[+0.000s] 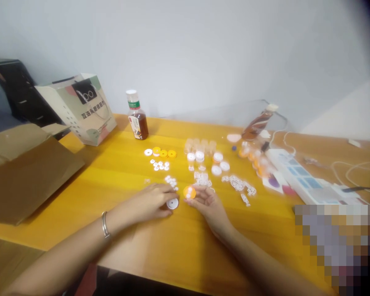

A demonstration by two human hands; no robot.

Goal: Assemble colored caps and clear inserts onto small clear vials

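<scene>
Near the middle of the table, my left hand (156,200) curls its thumb and fingers around a white round disc (172,203) with a small hole at its centre. Just to the right, my right hand (210,205) pinches an orange round piece (185,193) that has small white parts on its face. The two pieces are apart. Small white parts (170,181) lie beyond my left fingertips, and flat white cut-out pieces (202,179) lie behind my right hand. Farther back are yellow and white discs (163,153) in a row and small white round pieces (160,165).
A cardboard box (27,176) and paper bag (92,111) stand left, a dark-filled bottle (138,123) at the back. Right are white discs (216,169), more cut-outs (237,183), orange-and-white pieces (255,161), a tilted bottle (256,125), a power strip (308,176) and cables.
</scene>
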